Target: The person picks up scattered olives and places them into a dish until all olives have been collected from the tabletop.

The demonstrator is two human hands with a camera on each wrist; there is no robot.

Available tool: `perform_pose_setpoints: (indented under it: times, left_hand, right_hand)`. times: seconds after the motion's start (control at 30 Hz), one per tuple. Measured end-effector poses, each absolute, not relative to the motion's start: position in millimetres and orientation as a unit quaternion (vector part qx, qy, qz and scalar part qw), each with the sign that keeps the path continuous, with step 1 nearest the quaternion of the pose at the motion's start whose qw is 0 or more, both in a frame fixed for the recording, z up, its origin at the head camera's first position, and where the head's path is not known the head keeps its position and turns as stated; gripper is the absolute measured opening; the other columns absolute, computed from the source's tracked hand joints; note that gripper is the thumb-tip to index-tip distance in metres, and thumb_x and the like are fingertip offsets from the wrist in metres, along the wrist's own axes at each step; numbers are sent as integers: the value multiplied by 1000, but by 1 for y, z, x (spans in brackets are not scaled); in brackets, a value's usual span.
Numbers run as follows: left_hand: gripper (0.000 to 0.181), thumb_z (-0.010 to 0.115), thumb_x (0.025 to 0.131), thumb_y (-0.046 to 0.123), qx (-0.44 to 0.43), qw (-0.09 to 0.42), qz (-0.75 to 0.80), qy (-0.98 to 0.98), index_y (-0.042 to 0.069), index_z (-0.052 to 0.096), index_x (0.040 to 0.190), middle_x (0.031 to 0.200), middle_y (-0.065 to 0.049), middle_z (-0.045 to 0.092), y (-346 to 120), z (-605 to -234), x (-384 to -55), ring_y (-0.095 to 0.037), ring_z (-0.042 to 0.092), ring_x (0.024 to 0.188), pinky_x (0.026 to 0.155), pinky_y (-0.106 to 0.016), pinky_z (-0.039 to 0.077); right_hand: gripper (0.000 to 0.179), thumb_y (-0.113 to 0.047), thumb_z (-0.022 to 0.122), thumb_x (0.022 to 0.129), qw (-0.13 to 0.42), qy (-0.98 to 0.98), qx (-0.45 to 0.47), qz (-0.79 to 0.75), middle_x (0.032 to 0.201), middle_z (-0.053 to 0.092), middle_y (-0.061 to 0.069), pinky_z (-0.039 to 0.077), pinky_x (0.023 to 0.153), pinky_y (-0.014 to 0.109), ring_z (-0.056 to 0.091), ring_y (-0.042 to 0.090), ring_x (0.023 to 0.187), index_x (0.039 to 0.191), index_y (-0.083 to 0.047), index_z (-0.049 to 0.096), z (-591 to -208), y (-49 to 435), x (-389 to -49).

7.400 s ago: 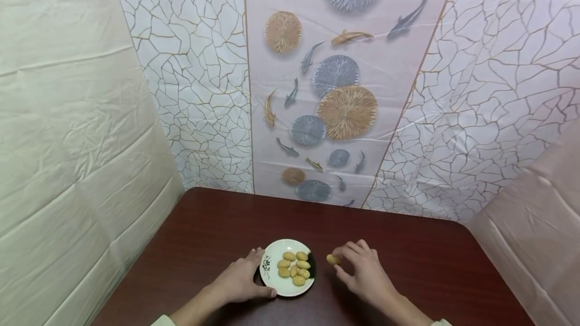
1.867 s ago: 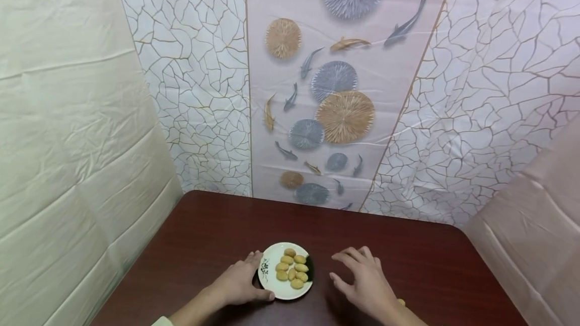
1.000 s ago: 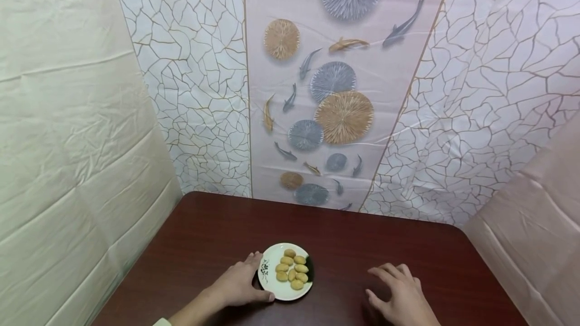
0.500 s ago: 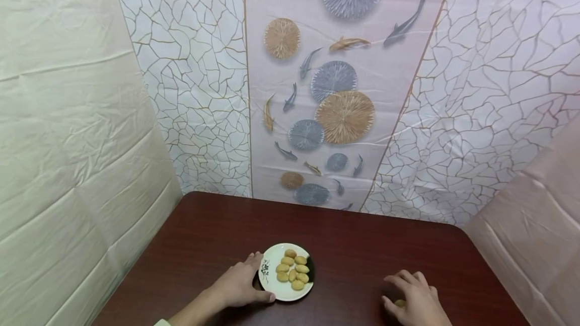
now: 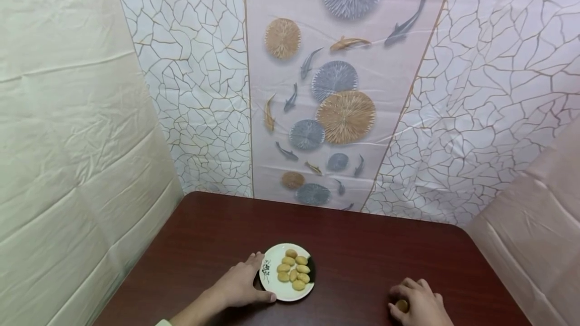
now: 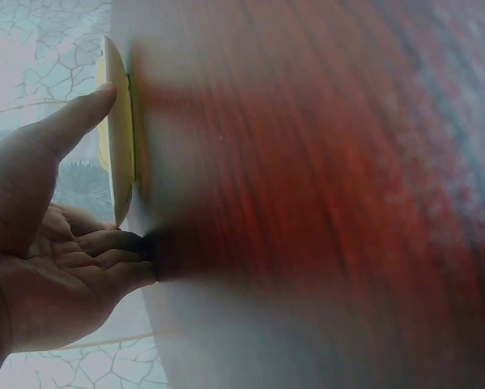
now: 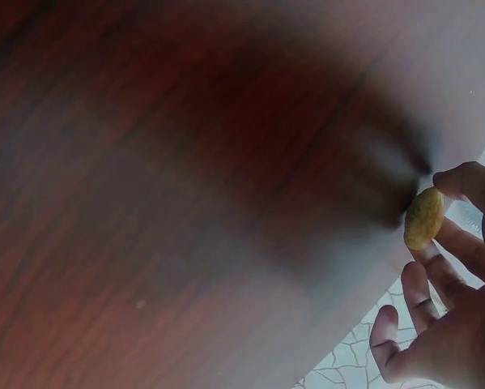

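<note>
In the head view my left hand (image 5: 242,283) holds the left side of a white round plate (image 5: 272,288) that has a dark patch on its right rim. The left wrist view shows the thumb (image 6: 88,121) on the rim of the plate (image 6: 122,162) and the fingers at its other edge. Several small yellow oval pieces (image 5: 283,268) lie on the plate. To the right, my right hand (image 5: 421,302) pinches another yellow oval piece (image 7: 424,219) between thumb and fingertips, at or close to the table. The remaining fingers are loosely bent.
The dark red-brown wooden table (image 5: 353,245) has rounded far corners. Behind it hangs a patterned cloth (image 5: 312,89) with fish and round leaves. Plain pale cloth (image 5: 86,130) closes the left side, and similar cloth (image 5: 534,215) the right.
My right hand has moved right, away from the plate, and now pinches a yellow oval piece. Compared with the oldest frame, the plate bears one more piece. The left hand stays at the plate.
</note>
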State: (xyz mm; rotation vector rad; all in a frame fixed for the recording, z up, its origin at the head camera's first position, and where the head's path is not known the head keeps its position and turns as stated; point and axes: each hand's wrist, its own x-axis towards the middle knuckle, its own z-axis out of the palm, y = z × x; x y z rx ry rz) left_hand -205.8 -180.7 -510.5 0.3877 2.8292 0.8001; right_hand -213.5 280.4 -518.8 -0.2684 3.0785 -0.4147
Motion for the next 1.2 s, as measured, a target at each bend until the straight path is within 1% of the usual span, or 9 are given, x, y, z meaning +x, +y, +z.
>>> perform_pose_setpoints:
  times: [0.17, 0.47, 0.67, 0.83, 0.9, 1.07, 1.2]
  left_hand:
    - [120, 90, 85, 62, 129, 90, 272, 949, -7, 37, 168, 172, -33, 41, -179, -510, -206, -55, 44, 157, 123, -75, 40]
    - [120, 91, 84, 61, 128, 90, 272, 950, -8, 37, 167, 170, -35, 42, -179, -511, -206, -55, 45, 157, 123, -75, 40]
    - [120, 91, 84, 60, 126, 92, 270, 950, -8, 38, 167, 170, -36, 43, -180, -514, -203, -57, 46, 155, 122, -75, 41]
    - [121, 90, 84, 62, 123, 93, 272, 950, -8, 36, 168, 169, -37, 42, -180, -513, -205, -58, 47, 154, 123, -74, 41]
    - [122, 90, 85, 63, 121, 96, 271, 950, -8, 36, 168, 170, -37, 42, -179, -513, -205, -58, 47, 154, 123, -73, 41]
    - [121, 91, 84, 61, 118, 96, 270, 951, -8, 36, 168, 169, -37, 42, -179, -511, -204, -58, 47, 154, 123, -74, 41]
    - [119, 92, 85, 58, 120, 90, 272, 951, -9, 38, 167, 168, -38, 43, -178, -511, -204, -59, 48, 153, 122, -75, 41]
  right_hand:
    - [19, -38, 93, 88, 21, 986, -86, -139, 103, 65, -13, 44, 71, 46, 51, 16, 93, 100, -32, 79, -520, 283, -212]
    - [23, -43, 94, 84, -23, 988, -105, -113, 105, 65, -15, 46, 70, 45, 53, 14, 96, 98, -37, 77, -520, 291, -207]
    - [25, -49, 93, 84, -5, 991, -93, -100, 104, 64, -16, 45, 70, 47, 52, 14, 95, 100, -38, 76, -524, 296, -206]
    - [23, -48, 91, 87, 23, 991, -77, -107, 101, 62, -14, 46, 70, 49, 52, 16, 94, 100, -36, 75, -525, 297, -207]
    - [22, -46, 90, 88, 26, 991, -75, -108, 100, 61, -14, 46, 70, 49, 52, 16, 94, 99, -35, 75, -525, 296, -206]
    - [22, -46, 91, 88, 13, 991, -80, -108, 95, 59, -15, 45, 71, 48, 50, 15, 92, 98, -35, 75, -525, 293, -205]
    - [24, -45, 92, 87, -5, 990, -90, -113, 95, 59, -15, 44, 70, 46, 49, 15, 92, 98, -34, 75, -521, 290, -204]
